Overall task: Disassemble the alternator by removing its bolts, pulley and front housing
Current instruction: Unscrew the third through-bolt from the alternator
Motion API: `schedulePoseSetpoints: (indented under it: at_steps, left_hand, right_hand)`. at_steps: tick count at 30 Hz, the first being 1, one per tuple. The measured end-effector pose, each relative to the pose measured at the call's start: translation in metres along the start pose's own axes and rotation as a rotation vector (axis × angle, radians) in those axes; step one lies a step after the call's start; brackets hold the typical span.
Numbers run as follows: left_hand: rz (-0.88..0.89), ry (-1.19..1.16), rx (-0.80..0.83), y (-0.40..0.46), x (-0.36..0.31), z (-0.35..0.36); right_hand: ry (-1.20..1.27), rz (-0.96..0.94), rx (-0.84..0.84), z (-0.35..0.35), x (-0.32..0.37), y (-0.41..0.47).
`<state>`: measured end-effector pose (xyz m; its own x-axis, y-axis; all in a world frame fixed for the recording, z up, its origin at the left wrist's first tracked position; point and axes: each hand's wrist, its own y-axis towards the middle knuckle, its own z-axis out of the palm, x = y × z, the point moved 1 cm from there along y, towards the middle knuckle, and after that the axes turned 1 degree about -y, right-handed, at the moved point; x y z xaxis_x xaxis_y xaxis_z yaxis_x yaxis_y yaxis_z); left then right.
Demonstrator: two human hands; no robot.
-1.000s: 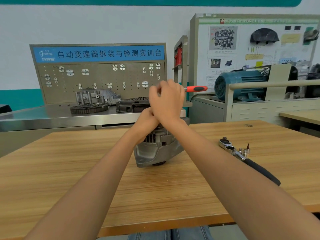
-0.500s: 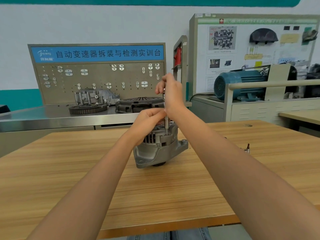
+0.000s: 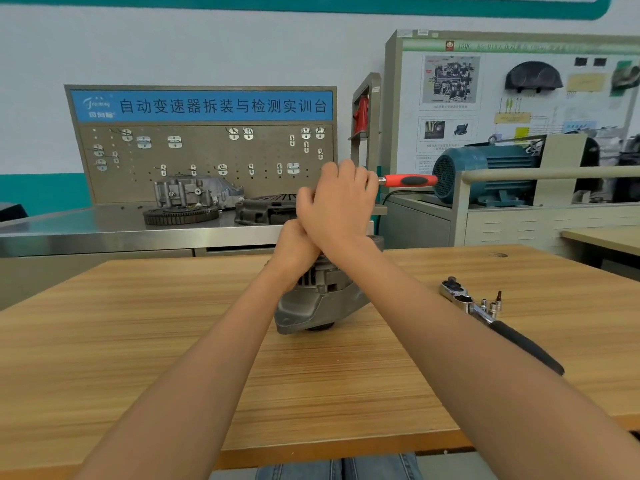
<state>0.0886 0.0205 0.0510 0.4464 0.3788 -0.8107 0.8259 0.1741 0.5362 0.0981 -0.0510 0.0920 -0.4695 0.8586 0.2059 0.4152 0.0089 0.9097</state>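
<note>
A: Head view: where do we find the alternator (image 3: 320, 303)?

B: On our wooden table (image 3: 138, 341). Right hand (image 3: 337, 206) grips the red-handled tool (image 3: 408, 180); left hand (image 3: 294, 247) touches it, grip unclear. Steel bench (image 3: 86, 230) behind.

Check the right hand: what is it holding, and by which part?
The right hand grips the red-handled ratchet near its head end; the red handle sticks out free.

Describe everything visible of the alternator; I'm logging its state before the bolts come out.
The alternator is a grey, cast-metal-looking body standing on the wooden table, tilted, a mounting lug with a hole low at the front. Dark ribbed slots show in its upper side. Something dark shows under it, unclear. The left hand rests on its top; the right hand above grips a red-handled tool. Its top and bolts are hidden.
</note>
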Motion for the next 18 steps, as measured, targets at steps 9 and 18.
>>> schedulePoseSetpoints:
  at_steps: [9,18]
  left_hand:
    - [0.056,-0.04,0.121,-0.003,0.0,0.007]
    - [0.081,-0.1,0.169,-0.006,-0.005,0.004]
  right_hand:
    - [0.776,0.187,0.024,-0.007,-0.006,0.014]
    - [1.385,0.6,0.278,-0.011,-0.01,0.026]
